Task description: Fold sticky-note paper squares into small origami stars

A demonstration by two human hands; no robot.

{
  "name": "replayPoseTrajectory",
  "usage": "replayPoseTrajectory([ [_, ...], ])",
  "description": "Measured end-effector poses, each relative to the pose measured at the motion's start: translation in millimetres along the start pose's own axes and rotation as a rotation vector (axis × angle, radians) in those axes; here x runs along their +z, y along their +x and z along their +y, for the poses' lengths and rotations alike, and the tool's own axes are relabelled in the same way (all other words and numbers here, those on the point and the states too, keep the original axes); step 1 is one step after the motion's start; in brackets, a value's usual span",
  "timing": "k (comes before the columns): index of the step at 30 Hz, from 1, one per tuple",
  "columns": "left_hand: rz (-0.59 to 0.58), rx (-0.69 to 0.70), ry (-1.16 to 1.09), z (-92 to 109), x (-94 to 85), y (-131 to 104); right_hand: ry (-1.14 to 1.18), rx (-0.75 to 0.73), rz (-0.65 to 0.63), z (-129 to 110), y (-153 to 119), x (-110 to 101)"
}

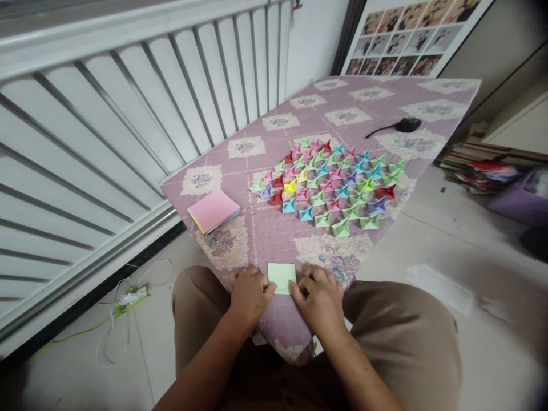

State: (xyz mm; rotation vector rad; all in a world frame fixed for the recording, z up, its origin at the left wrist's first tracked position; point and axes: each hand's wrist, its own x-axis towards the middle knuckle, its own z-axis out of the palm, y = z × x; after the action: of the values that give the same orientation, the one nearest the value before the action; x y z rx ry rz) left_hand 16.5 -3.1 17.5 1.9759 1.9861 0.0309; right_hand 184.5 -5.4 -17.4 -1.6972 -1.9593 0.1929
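My grip is on one pale green sheet [281, 277]: my left hand [249, 294] has its thumb at the lower left corner, my right hand [320, 297] its thumb at the lower right, the other fingers curled beside the edges. Whether any fingertips reach beneath the paper I cannot tell. The sheet is near the desk's [274, 240] near corner, the one pointing in between my knees [198, 308]; it looks flat, with its top left uncovered.

I judge the step in hand to be squaring or creasing this sheet. The next move seems to call for both thumbs working evenly, so that the edges line up and neither corner slips.

Beyond my hands, a pile of square papers [214, 210], pink on top, lies by the desk's left corner. Further in, towards the right edge, slanting rows of folded paper shapes [329, 185] stand in green, pink, blue, red, yellow and violet. Past them, near the far right edge, sits a black object with a cable [407, 124].
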Motion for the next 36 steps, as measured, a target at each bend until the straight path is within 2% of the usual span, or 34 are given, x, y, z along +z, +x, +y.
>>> replayPoseTrajectory([
  [14, 0.060, 0.042, -0.002, -3.5, 5.8, -2.7, -0.039, -0.006, 0.003, -0.9, -2.1, 0.3],
  [19, 0.166, 0.047, -0.038, -3.6, 12.5, -7.0, -0.042, -0.010, 0.005, -1.2, -1.8, 0.4],
  [21, 0.223, 0.122, -0.023, -3.9, 15.9, -8.5, -0.045, -0.015, 0.003, -1.7, -2.2, -0.2],
  [23, 0.247, 0.267, 0.014, -4.8, 18.6, -8.8, -0.051, -0.021, 0.000, -2.5, -3.0, -0.8],
  [26, 0.203, 0.515, 0.086, -7.6, 20.7, -6.3, -0.059, -0.022, 0.009, -2.6, -4.1, -0.2],
  [28, 0.173, 0.615, 0.133, -9.7, 21.1, -3.6, -0.050, -0.020, 0.020, -0.4, -4.0, 1.5],
  [31, 0.177, 0.659, 0.183, -11.5, 20.4, -1.0, 0.026, -0.036, 0.043, 7.0, -3.6, 4.2],
  [36, 0.146, 0.654, 0.200, -9.2, 14.8, -2.7, 0.231, -0.163, 0.097, 14.7, -12.2, 0.8],
])
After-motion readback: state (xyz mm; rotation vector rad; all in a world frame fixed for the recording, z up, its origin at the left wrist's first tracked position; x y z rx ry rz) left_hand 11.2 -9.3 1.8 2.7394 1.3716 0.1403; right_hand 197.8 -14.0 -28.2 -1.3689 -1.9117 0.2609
